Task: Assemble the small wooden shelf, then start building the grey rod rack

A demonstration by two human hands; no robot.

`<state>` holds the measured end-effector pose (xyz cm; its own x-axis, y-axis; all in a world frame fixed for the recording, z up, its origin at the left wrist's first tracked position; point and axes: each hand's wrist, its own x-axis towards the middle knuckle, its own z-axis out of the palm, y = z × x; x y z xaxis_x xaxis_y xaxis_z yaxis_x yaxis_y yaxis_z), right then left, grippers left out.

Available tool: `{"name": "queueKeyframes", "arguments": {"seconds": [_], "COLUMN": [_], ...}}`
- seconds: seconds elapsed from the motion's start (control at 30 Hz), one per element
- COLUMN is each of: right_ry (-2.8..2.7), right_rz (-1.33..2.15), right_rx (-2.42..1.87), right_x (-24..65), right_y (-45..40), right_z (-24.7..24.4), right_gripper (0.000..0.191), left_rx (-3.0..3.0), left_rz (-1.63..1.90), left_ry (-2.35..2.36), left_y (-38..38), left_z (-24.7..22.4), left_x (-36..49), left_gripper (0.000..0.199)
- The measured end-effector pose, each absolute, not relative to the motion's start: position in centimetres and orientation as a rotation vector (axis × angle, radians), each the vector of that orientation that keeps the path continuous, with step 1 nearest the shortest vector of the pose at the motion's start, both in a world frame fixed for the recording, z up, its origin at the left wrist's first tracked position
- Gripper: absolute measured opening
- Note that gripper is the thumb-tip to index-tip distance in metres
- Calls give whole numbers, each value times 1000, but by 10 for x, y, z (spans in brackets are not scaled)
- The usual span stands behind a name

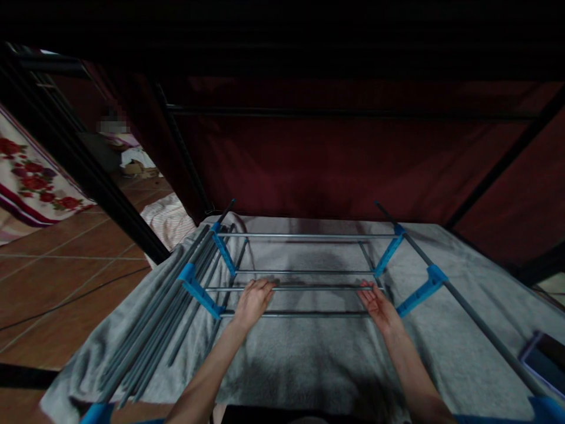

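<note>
A rack frame of grey metal tubes and blue plastic connectors [203, 297] lies across the grey blanket. My left hand [255, 301] is closed over the left part of a thin crossbar tube [318, 288], palm down. Near the tube's right end, my right hand [378, 306] faces palm up with its fingers curled at the same tube. Just below runs another crossbar, and two more lie farther back. A blue connector [421, 290] joins the frame to a long side tube [481, 330] right of my right hand.
Several loose grey tubes [163, 318] lie in a bundle on the left of the blanket [309, 365]. A phone [545, 359] rests at the right edge. Dark posts [110, 194] and a dark red panel [335, 165] enclose the back. Tiled floor [39, 294] shows at left.
</note>
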<state>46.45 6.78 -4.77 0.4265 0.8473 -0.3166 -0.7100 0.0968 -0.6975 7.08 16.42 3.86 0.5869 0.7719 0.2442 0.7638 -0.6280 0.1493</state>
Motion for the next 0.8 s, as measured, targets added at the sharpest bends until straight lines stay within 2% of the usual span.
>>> {"name": "queueKeyframes", "arguments": {"seconds": [0.57,0.8], "right_ry": [-129,-21], "right_rz": [1125,1136], "right_rx": [-911,-951], "right_x": [465,470], "right_y": [88,96], "right_z": [-49,-55], "right_gripper": [10,9], "left_rx": [2694,2653], "left_rz": [598,662], "left_ry": [1411,1475], "left_y": [174,179], "left_z": [-8,-11], "left_x": [77,76], "left_gripper": [28,28]}}
